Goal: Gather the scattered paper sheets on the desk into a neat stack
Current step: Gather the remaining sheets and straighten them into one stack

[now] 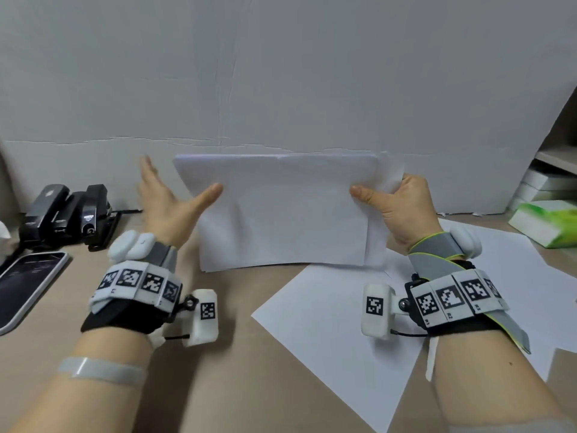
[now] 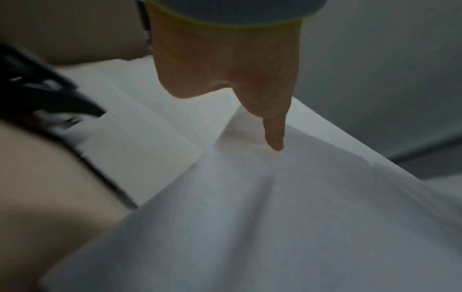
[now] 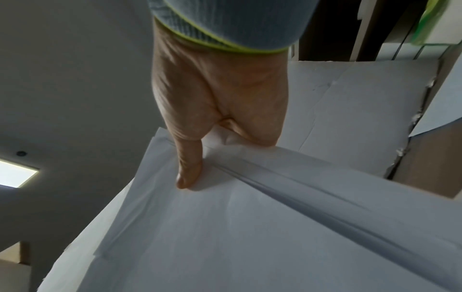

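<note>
Both forearms fill the near edge of the head view, wrists strapped with marker bands. Right hand [image 1: 402, 207] pinches the right side of the paper stack [image 1: 281, 214], thumb on the front, fingers curled behind. Left hand [image 1: 165, 201] is spread wide, fingers straight, only the thumb touching the stack's left edge. Stack stands on its long edge on the counter [image 1: 224, 354], near the back panel [image 1: 281, 73]. Loose sheet [image 1: 337, 332] lies flat toward the near right, more paper under the right wrist.

Step looks like squaring up: best to loosen the pinch, tap the bottom edge on the counter, and press both sides inward, since rear sheets poke out on the right.

Right wrist view shows staggered sheet edges by the thumb; head view barely does. Left wrist view is blurred. Only head view shows staplers [image 1: 67, 214] and phone [image 1: 28, 282] at the left edge.
</note>
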